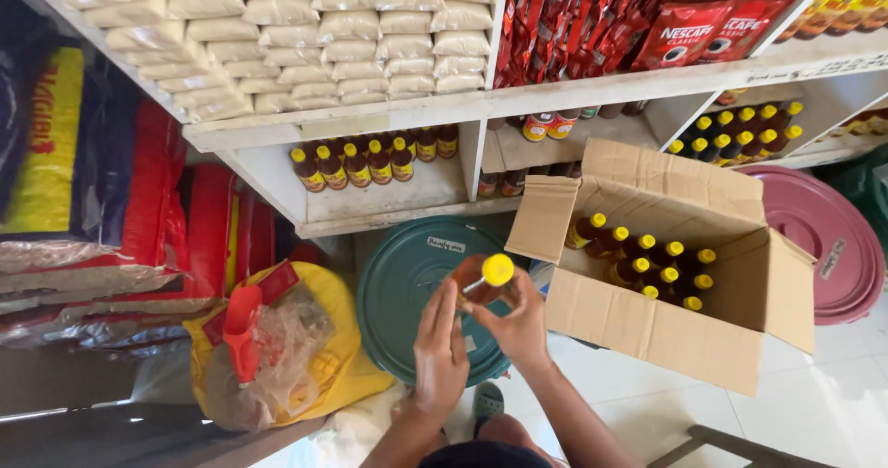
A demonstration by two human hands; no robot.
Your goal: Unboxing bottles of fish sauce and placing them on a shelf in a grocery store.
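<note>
The bottle [483, 281] in the middle is amber with a yellow cap. The lid [407, 292] under it is green, the box [647, 320] brown.

Matt brown corrugated cardboard box [647, 325]; glossy amber bottle [483, 281] with smooth yellow plastic cap (clear plastic or glass, hard to tell); smooth green plastic lid [400, 283]; painted wooden shelf [388, 204], dull; crinkled clear plastic bag [291, 343].

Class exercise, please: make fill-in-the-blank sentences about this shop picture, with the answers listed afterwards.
1. Both hands hold one bottle with a ____ cap.
2. More bottles stand in an open cardboard ____.
3. Under the held bottle lies a round ____ lid.

Missing words: yellow; box; green
</note>
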